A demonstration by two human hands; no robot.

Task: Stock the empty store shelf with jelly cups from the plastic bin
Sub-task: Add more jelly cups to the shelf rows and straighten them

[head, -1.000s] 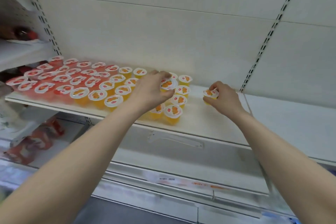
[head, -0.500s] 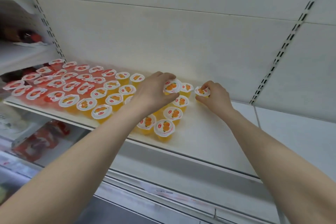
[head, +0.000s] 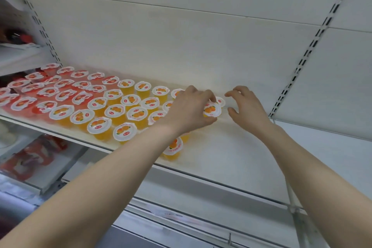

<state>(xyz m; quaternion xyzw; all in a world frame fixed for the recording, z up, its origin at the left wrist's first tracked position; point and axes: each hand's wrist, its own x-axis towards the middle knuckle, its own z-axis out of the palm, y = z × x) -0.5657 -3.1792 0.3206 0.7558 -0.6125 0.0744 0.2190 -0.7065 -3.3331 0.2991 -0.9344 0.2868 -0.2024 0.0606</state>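
Rows of jelly cups stand on the white shelf: red ones at the left, orange ones toward the middle. My left hand grips an orange jelly cup by its rim, just beyond the last orange row. Behind it, against the back wall, another cup stands partly hidden. My right hand hovers just right of those cups, fingers loosely spread and holding nothing. One orange cup shows under my left forearm. The plastic bin is out of view.
The shelf's right half is bare up to a slotted upright on the back wall. A neighbouring shelf continues right. Below left, a lower shelf holds red packages. Another shelf sits at upper left.
My right hand has let go of the cup it set by the back wall and opened. My left hand has carried its orange cup to the right, close to that cup.
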